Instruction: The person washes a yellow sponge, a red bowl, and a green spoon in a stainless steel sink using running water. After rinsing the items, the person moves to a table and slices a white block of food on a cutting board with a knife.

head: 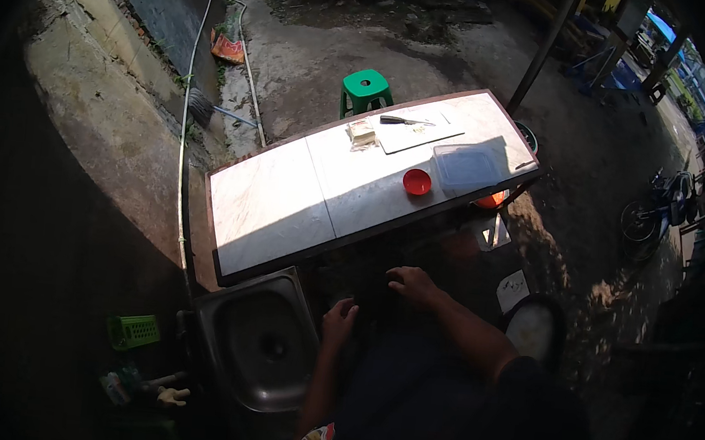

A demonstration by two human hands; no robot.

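My left hand (338, 320), fingers bent, is just right of the stainless steel sink (239, 361). My right hand (415, 285) is higher, near the front edge of a white-topped table (267, 193), its fingers curled. The space between them is so dark that I cannot tell whether either holds anything. On the table a dark-handled knife (399, 121) rests on a white cutting board (410, 141). Left of the board is a pale block (361, 131) in plastic. A red bowl (417, 182) and a clear plastic container (465, 167) are nearer me, partly in shade.
A green plastic stool (364, 89) stands behind the table. The table's left part is half sunlit. Left of the sink are a green basket (134, 331) and a faucet-side pipe (182, 328). A round pale-topped object (530, 330) stands at my right. A bicycle (648, 214) is farther right.
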